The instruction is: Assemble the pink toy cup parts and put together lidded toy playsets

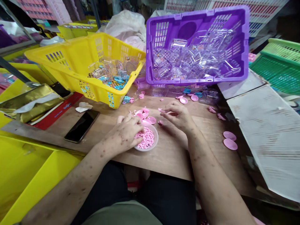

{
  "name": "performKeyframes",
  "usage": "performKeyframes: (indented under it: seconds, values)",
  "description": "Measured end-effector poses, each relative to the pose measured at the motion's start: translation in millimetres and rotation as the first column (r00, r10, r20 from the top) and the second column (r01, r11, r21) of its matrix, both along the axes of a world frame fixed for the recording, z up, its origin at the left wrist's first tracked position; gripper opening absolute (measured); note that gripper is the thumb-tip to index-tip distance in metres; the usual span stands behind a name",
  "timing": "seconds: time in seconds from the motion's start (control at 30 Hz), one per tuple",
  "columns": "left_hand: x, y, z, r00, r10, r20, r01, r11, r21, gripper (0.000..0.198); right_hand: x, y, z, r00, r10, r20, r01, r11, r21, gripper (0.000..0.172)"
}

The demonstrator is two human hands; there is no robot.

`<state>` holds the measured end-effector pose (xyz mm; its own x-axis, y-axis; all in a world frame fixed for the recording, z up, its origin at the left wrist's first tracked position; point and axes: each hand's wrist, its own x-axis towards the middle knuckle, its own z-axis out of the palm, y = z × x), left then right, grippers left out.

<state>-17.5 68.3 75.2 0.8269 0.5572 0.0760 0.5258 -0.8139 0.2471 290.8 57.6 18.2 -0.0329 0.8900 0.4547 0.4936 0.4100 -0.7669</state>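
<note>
My right hand (pixel 179 117) is raised just above the table, thumb and forefinger pinched on a small pink plastic piece (pixel 161 110). My left hand (pixel 128 132) reaches over the left side of a white bowl (pixel 153 147), its thumb apart from the bent fingers. Many tiny pink sticks (pixel 146 139) fill the bowl. Several round pink plastic pieces (pixel 152 120) lie piled behind it, close to my left fingers, whose tips are partly hidden. A little pink part (pixel 160 122) lies on the table between bowl and right hand.
A yellow basket (pixel 77 75) and a tilted purple basket (pixel 150 50) of clear plastic packages stand at the back. A black phone (pixel 82 126) lies on the left. Two pink discs (pixel 230 144) are at the right, beside cardboard (pixel 269 131).
</note>
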Motion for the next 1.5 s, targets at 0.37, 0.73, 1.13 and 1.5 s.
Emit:
performKeyframes:
  seconds: [0.37, 0.73, 1.13, 1.5]
  values:
    - [-9, 15, 2.7, 0.933, -0.028, 0.359, 0.130, 0.957, -0.260, 0.006, -33, -9, 22.1, 0.943, 0.323, 0.081, -0.333, 0.913, 0.234, 0.007]
    - [5, 21, -4.5, 0.584, 0.345, 0.735, 0.154, 0.841, -0.518, 0.014, -48, -15, 26.8, 0.909, 0.412, 0.057, -0.414, 0.883, 0.220, 0.005]
    - [3, 26, -8.7, 0.638, 0.284, 0.716, 0.205, 0.834, -0.513, 0.012, -49, -13, 20.8, 0.890, 0.457, -0.003, -0.451, 0.879, 0.157, 0.004]
    - [2, 31, -14.0, 0.592, 0.444, 0.673, 0.195, 0.731, -0.654, 0.024, -48, -14, 17.2, 0.837, 0.535, -0.110, -0.529, 0.845, 0.080, 0.007]
